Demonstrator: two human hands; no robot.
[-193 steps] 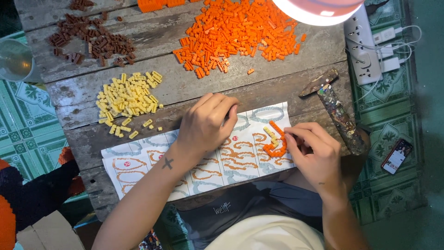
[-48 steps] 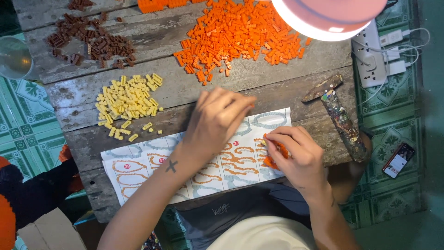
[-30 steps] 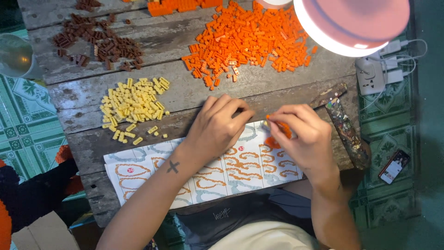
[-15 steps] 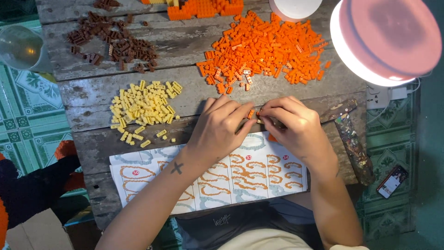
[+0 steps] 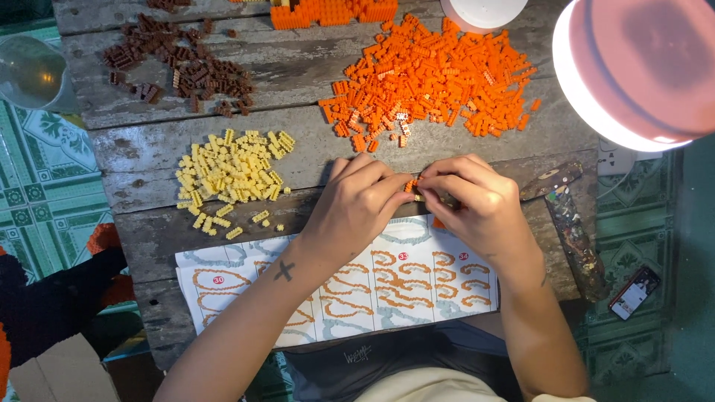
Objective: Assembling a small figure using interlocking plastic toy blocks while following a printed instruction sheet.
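- Two hands meet at the middle of the wooden table, above the picture sheet.
- Left hand pinches a small orange brick piece.
- Right hand pinches its other end.
- Best to press the bricks straight and gently.
- Orange brick pile lies near the far edge.

A heap of yellow bricks lies on the wooden table. Brown bricks sit far above it. A pink lamp glows far to its right.
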